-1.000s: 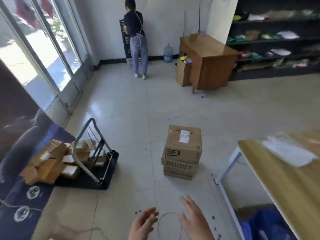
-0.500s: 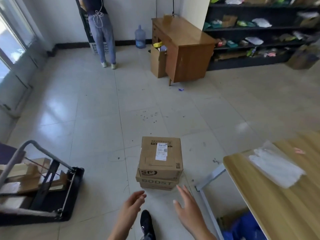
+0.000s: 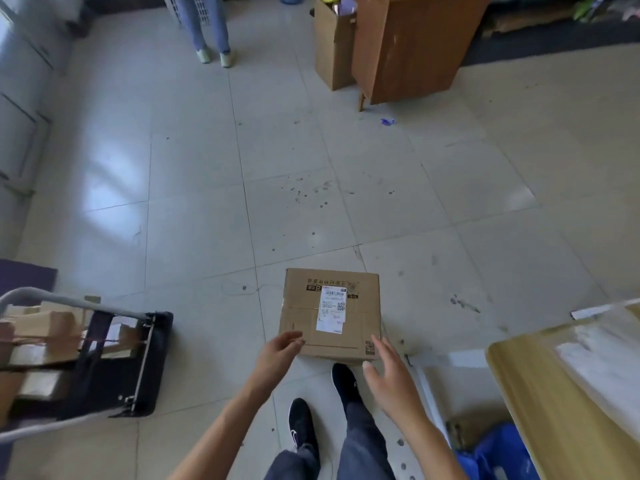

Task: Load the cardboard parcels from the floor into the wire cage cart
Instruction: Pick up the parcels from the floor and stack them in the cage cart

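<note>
Whereas a second ago the cardboard parcel (image 3: 330, 315) stood well ahead of me, I have now stepped up until it sits on the floor just beyond my front shoe (image 3: 344, 379), with its white shipping label (image 3: 331, 309) facing up. From straight above I cannot tell whether other boxes lie beneath it. Both hands have come forward to its near edge. My left hand (image 3: 278, 355) is at the near-left corner, fingers loosely bent and touching or nearly touching the cardboard. My right hand (image 3: 388, 372) is spread flat beside the near-right corner. Neither grips yet. I judge the reach is done and the lift comes next. The cart (image 3: 104, 358), already holding parcels, waits near on my left.
</note>
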`<state>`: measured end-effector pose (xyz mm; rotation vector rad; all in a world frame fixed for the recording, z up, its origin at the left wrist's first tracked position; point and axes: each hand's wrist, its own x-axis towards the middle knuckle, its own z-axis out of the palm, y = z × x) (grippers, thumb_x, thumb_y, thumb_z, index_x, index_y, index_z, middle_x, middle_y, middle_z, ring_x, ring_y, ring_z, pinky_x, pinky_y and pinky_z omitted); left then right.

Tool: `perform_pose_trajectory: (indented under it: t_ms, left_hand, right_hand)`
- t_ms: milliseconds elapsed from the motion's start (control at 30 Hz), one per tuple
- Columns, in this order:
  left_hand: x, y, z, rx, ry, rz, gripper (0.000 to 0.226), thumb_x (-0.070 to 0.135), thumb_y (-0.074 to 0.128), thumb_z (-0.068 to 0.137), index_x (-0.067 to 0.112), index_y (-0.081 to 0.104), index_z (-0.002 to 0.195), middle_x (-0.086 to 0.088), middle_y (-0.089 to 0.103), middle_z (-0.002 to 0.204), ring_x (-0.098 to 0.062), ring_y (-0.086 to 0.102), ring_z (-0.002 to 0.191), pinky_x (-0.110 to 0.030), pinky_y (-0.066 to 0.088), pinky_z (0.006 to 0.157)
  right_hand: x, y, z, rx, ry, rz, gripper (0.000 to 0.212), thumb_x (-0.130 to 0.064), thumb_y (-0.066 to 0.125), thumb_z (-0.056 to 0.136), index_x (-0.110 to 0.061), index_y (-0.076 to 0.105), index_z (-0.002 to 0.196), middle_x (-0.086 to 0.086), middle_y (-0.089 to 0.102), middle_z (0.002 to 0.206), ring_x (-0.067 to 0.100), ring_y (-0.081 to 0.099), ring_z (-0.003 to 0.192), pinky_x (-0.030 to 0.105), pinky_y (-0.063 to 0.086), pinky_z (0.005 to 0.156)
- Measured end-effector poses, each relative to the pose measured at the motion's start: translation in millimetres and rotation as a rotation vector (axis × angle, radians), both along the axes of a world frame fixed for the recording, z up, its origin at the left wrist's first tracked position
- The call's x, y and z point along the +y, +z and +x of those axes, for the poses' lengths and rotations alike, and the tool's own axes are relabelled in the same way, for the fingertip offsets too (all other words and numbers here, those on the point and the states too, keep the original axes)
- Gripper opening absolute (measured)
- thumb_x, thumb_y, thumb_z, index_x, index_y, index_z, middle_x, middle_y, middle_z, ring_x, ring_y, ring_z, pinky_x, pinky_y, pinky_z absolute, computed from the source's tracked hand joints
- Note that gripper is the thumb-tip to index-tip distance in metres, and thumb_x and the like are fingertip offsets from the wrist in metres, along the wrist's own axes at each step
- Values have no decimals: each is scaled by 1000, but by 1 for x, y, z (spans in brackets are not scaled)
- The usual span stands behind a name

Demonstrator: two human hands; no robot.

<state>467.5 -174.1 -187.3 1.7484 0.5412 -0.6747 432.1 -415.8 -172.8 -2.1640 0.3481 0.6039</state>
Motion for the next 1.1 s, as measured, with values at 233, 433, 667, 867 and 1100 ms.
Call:
perform_pose_trajectory:
  t_ms: [233, 433, 667, 867, 1100]
  left_hand:
    - [-5, -103, 51, 175, 24, 223, 72, 23, 70, 88, 8, 35, 149, -12, 51, 144, -29, 52, 129, -48, 42, 108]
    - [3, -169, 73, 266, 208, 193, 71, 28, 77, 83, 13, 40, 143, -11, 46, 147, -27, 56, 124, -43, 47, 102]
    - [-6, -162, 41, 218, 473, 142, 70, 35, 83, 67, 12, 51, 126, -3, 66, 117, -20, 65, 104, -37, 54, 89]
    - [19, -92, -48, 221, 923, 124, 68, 36, 81, 78, 16, 50, 135, -3, 60, 129, -24, 58, 118, -42, 47, 101]
    - [61, 30, -199, 94, 1464, 299, 88, 43, 77, 80, 21, 31, 151, -4, 42, 150, -21, 48, 129, -43, 46, 104]
  right_hand:
    - [-32, -117, 90, 243, -78, 3, 68, -28, 52, 91, -28, 24, 153, -7, 46, 146, 18, 46, 133, 23, 41, 87]
    - [-53, -181, 130, 492, -96, -22, 96, -41, 63, 87, -23, 0, 157, 2, 41, 152, 20, 57, 116, 21, 44, 79]
    - [-16, -169, 153, 434, -24, -36, 96, -44, 68, 79, -18, 16, 155, 6, 38, 151, 24, 43, 133, 31, 38, 91]
    - [67, -95, 170, 226, 380, -53, 92, -41, 67, 83, -30, 12, 157, 0, 26, 157, 23, 32, 141, 43, 35, 107]
    - [213, 22, 91, 205, 811, 206, 83, -35, 65, 85, -37, 18, 153, -7, 42, 150, 18, 46, 132, 42, 41, 107]
